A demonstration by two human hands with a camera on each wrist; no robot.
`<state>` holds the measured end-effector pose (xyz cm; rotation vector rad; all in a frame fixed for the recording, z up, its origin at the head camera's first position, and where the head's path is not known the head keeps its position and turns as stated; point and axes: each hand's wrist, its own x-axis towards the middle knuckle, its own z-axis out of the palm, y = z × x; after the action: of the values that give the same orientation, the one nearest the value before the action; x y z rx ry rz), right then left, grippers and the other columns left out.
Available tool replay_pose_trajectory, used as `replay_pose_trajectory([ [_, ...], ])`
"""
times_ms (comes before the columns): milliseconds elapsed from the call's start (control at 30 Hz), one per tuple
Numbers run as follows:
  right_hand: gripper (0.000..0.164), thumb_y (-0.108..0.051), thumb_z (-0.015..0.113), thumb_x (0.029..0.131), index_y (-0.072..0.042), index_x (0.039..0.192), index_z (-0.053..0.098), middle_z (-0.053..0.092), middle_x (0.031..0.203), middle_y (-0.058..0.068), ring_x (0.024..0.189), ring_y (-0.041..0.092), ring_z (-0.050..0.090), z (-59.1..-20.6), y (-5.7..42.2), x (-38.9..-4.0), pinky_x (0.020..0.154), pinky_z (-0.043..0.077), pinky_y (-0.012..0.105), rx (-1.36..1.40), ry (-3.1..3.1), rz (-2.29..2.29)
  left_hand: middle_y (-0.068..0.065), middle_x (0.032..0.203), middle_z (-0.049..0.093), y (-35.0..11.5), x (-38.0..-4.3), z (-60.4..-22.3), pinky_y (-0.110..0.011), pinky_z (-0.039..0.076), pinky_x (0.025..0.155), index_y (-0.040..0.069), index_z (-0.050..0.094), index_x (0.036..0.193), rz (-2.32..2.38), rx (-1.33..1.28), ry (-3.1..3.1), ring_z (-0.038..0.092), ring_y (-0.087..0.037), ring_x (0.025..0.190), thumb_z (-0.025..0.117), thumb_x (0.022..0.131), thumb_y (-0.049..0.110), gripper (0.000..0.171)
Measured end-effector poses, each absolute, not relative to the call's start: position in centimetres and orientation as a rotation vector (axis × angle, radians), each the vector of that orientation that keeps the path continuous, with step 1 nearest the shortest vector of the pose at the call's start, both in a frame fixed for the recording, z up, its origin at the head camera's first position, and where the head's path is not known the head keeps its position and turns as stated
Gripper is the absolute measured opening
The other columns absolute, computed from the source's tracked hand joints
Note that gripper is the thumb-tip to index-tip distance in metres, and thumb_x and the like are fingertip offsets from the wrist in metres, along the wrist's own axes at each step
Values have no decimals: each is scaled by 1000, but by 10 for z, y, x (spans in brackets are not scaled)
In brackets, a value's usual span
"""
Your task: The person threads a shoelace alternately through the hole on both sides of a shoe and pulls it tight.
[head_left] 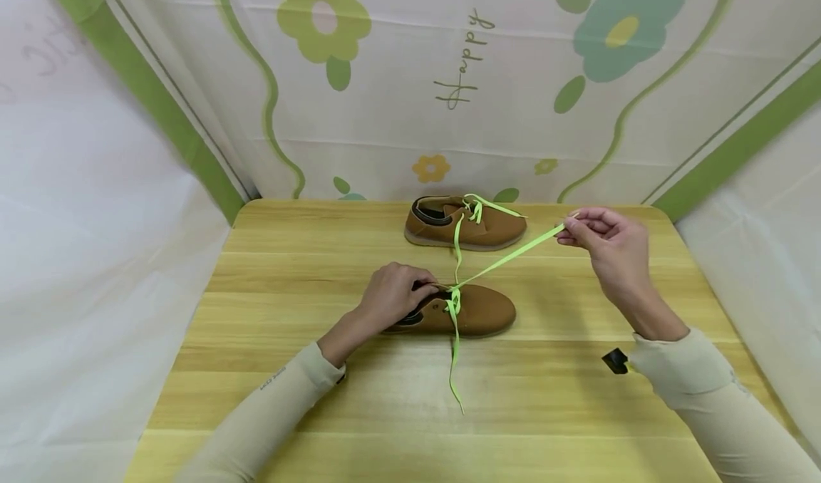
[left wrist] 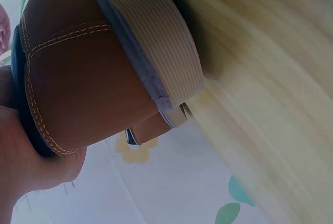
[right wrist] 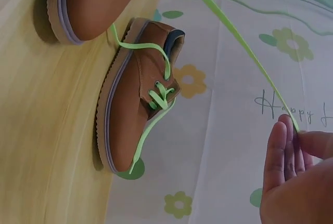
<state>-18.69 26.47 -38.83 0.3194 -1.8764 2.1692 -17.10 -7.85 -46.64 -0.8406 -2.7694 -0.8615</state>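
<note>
A brown shoe (head_left: 489,313) with neon-green laces lies on the table, its toe to the right. My left hand (head_left: 391,298) grips it at the opening, thumb and fingers pinching the edge by the tongue. In the left wrist view, the heel (left wrist: 88,83) fills much of the picture beside that hand. Up and to the right, my right hand (head_left: 613,255) pinches one end of a green shoelace (head_left: 513,255) between thumb and fingers. That lace runs taut and straight from the shoe's eyelets. The other lace end (head_left: 454,369) trails loosely over the shoe's near side onto the table.
A matching brown shoe (head_left: 494,232) stands behind, near the back edge of the wooden table (head_left: 288,412), its green laces loosely laid, one hanging toward the nearer shoe. A flower-printed white curtain (head_left: 385,112) rises behind the table, with white side panels left and right.
</note>
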Motion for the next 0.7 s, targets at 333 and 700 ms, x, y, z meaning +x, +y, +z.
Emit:
replay_pose_trajectory([
  [333,12,11,69,97,21,104,70,80,94,9,80,15,79,-393,253,-185,73,62,28,435,-2024,2073,6,92,81,-79,-166,-461,-28,51,58,21,86,101,-840,-832,-2788,68,-8,68,83,94,24,8],
  [700,13,11,71,96,12,108,76,80,91,13,76,6,76,-397,243,-181,70,61,23,554,-2364,1601,-1,107,81,-91,-156,-453,-37,62,72,14,84,109,-858,-786,-2594,76,-20,95,84,92,14,17],
])
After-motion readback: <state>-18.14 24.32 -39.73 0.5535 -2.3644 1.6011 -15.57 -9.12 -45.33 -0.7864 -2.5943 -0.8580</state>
